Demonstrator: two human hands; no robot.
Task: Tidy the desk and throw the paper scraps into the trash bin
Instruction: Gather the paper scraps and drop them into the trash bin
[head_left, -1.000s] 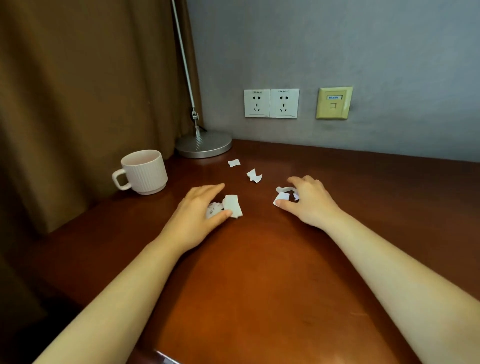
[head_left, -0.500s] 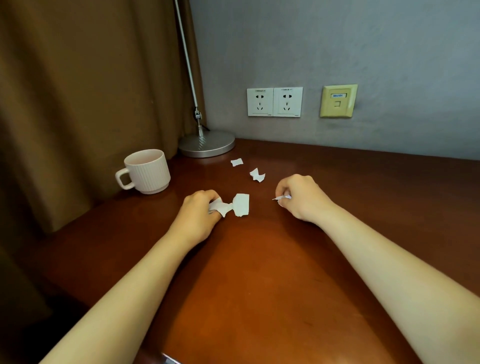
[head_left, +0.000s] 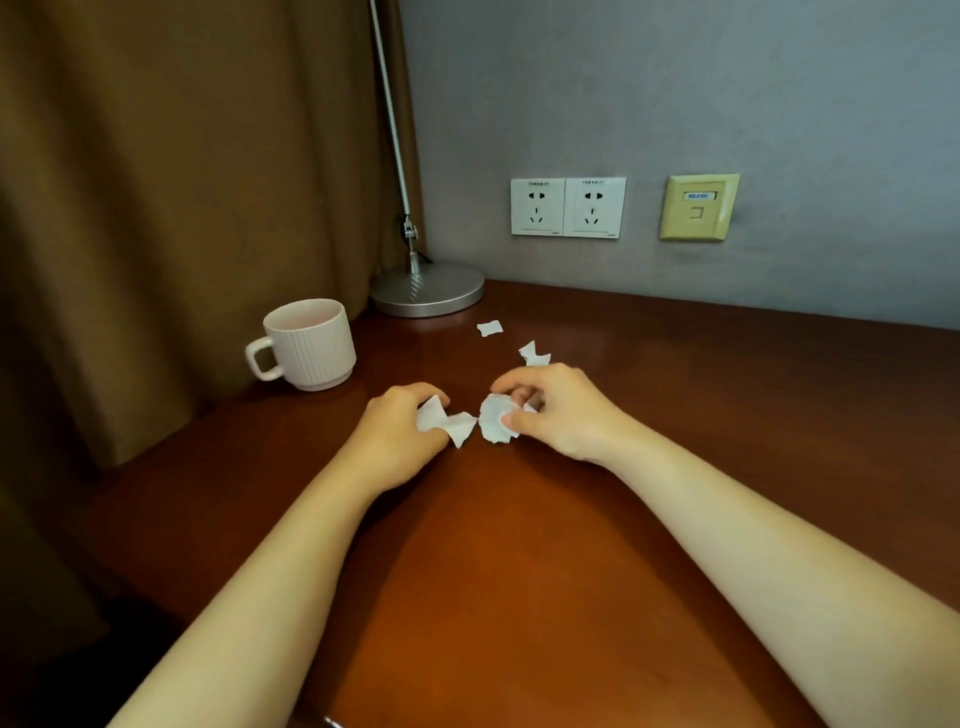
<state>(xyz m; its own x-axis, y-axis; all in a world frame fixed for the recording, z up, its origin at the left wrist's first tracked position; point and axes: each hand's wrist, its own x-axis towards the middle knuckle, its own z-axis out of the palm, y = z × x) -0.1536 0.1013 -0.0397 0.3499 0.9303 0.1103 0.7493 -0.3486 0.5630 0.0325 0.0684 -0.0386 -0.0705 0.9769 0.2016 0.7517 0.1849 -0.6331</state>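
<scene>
Change: right hand (head_left: 556, 415) has come leftward since half a second ago and now meets the left hand (head_left: 400, 431) at mid-desk; the two far scraps lie as before.
Left hand: fingers curled, thumb and fingers gripping a white twisted scrap (head_left: 447, 421) that juts out to the right, its tip low over the desk (head_left: 519, 571).
Right hand: fingers curled, thumb and forefinger pinching a crumpled round scrap (head_left: 493, 425); a further sliver of white shows under the curled fingers.
Held scraps: just beside each other, nearly touching; whether they touch I cannot tell.
Loose scraps: a small piece (head_left: 489, 328) near the lamp base (head_left: 427, 289); a torn piece (head_left: 533, 355) just beyond the right knuckles.
Mug (head_left: 311, 343): pale, ribbed, upright, handle to the left, left of the hands by the brown curtain (head_left: 182, 182).
Wall: double socket (head_left: 568, 207) and yellowed data plate (head_left: 697, 207) above the desk's rear edge.
</scene>
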